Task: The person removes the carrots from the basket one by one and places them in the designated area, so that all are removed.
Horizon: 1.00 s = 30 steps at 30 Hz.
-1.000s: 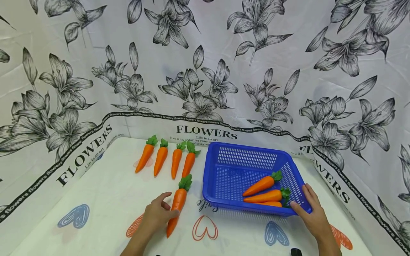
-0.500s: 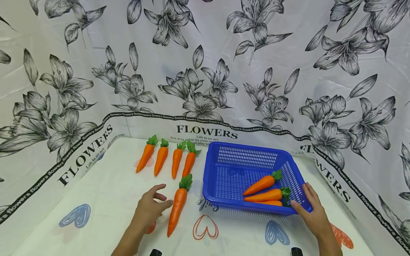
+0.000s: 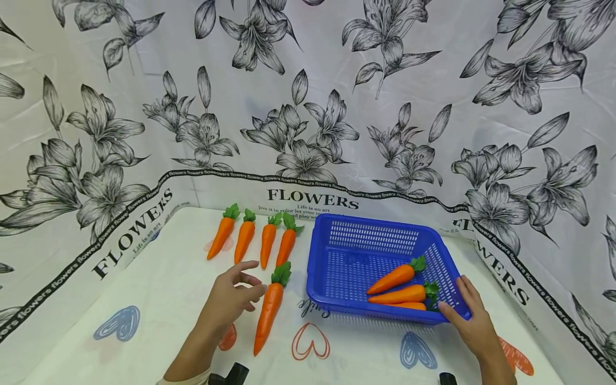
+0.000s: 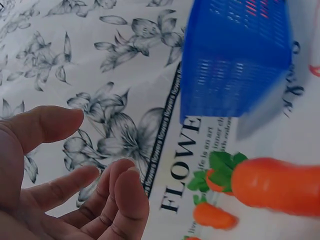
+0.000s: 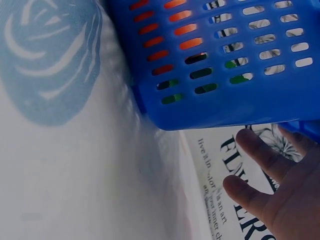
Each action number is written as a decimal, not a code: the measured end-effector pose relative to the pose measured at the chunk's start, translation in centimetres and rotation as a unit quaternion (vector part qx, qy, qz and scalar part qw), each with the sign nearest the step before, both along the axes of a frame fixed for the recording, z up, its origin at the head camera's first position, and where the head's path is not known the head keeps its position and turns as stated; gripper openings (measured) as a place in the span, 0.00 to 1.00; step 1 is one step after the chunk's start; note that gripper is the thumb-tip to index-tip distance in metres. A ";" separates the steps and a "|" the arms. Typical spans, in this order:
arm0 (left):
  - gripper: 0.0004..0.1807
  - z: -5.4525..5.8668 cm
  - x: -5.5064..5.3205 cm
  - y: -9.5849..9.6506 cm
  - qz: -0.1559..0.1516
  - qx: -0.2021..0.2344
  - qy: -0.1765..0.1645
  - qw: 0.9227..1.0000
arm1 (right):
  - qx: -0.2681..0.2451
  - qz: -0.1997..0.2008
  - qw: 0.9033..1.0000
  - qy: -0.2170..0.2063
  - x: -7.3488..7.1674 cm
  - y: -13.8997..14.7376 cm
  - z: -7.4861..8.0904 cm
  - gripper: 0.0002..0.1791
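My left hand [image 3: 233,294] hovers with loosely bent fingers just left of an orange carrot [image 3: 269,316] with green leaves, lying on the tablecloth. In the left wrist view nothing lies between the thumb and fingers [image 4: 131,195]; the carrot [image 4: 275,184] is off to the right. At the near right corner of a blue plastic basket [image 3: 315,294], my right hand [image 3: 474,326] holds the rim, thumb on the near side and fingers along the right side. Three carrots [image 3: 403,294] lie in the basket's right part. The right wrist view shows the basket wall [image 5: 240,107] above some fingers.
Several more carrots [image 3: 244,241] lie in a row at the back, left of the basket. White cloth with printed hearts [image 3: 310,342] covers the table. A flower-patterned curtain [image 3: 332,69] rises behind and at both sides. Dark objects [image 3: 236,373] show at the bottom edge.
My left hand has let go of the front carrot, drawn back left, then moved slightly up toward its leafy end. The right hand and basket have stayed in place.
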<state>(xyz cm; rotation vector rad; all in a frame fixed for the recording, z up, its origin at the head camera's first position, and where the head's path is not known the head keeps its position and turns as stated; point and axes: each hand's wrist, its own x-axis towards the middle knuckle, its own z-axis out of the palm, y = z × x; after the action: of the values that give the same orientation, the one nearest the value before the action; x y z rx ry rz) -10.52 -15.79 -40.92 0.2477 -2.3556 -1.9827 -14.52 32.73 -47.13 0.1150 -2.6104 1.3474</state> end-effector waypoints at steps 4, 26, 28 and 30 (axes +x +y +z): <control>0.28 1.0 -0.2 0.5 -0.006 0.012 0.017 1.000 | -0.003 0.003 1.000 -0.002 0.1 0.0 -0.1 0.44; 0.22 6.7 -3.0 5.6 -0.100 0.090 0.109 0.985 | 0.014 -0.009 1.000 -0.015 0.0 0.0 0.4 0.45; 0.22 7.3 -3.3 6.2 -0.114 0.089 0.113 0.983 | 0.014 -0.009 1.000 -0.014 0.0 0.0 0.4 0.45; 0.22 7.9 -3.7 6.8 -0.133 0.095 0.119 0.979 | 0.011 -0.005 1.000 -0.009 0.0 0.0 0.3 0.45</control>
<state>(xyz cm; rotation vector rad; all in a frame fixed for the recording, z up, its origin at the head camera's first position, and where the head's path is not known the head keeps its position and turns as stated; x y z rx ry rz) -14.19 -9.02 -33.01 -0.2988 -2.1456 -2.2107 -14.53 32.77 -46.80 0.0947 -2.6377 1.3234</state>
